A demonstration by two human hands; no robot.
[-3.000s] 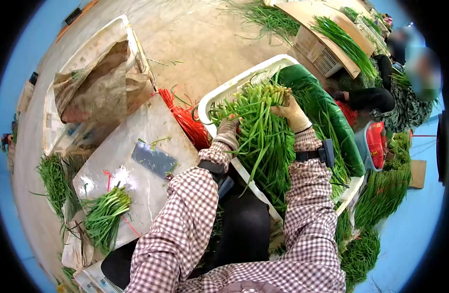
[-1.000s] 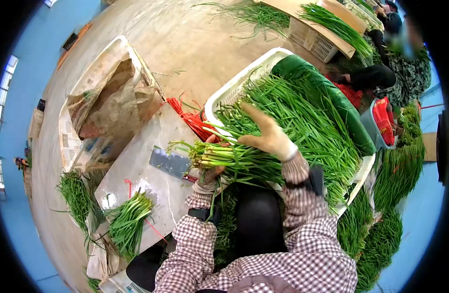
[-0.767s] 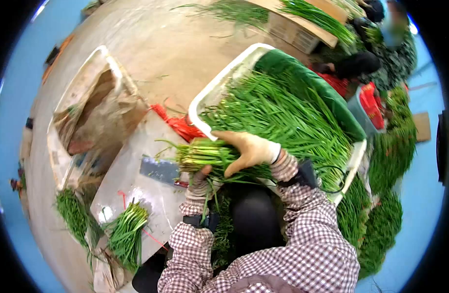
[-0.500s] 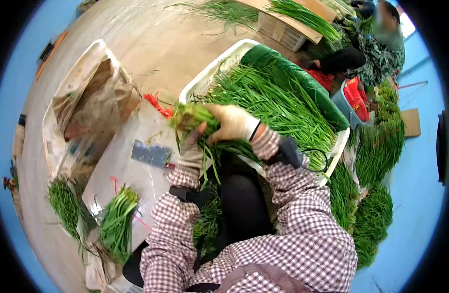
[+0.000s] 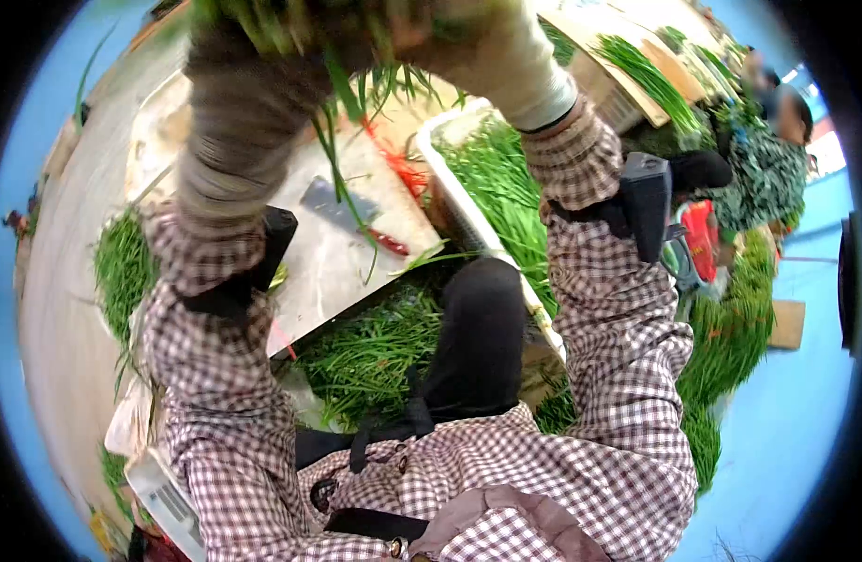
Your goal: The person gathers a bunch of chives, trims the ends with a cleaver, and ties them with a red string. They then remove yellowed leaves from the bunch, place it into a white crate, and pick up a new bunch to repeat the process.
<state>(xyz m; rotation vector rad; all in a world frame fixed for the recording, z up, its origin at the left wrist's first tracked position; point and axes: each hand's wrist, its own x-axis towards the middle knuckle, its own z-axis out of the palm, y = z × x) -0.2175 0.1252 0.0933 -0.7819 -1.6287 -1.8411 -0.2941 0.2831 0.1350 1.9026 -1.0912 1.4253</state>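
Both gloved hands are raised close to the camera at the top of the view. Between them they hold a bunch of green stalks (image 5: 290,21), blurred, with loose blades hanging below. My left hand (image 5: 262,84) is at the left of the bunch and my right hand (image 5: 492,61) at its right; the fingers are smeared or cut off. Beneath them a board (image 5: 328,281) carries a cleaver (image 5: 342,204) with a red handle and some red ties (image 5: 403,169). A white basket (image 5: 468,225) of green stalks stands right of the board.
Cut greens (image 5: 365,361) lie below the board beside my dark-clad knee. More greens (image 5: 122,272) are at the left, with long bundles (image 5: 731,328) at the right. Near a red bag (image 5: 699,242), people (image 5: 768,169) sit at the upper right.
Both hands have risen from beside the basket toward the camera with the bunch. The view has shifted, showing more of the board, the cleaver and the greens below it.
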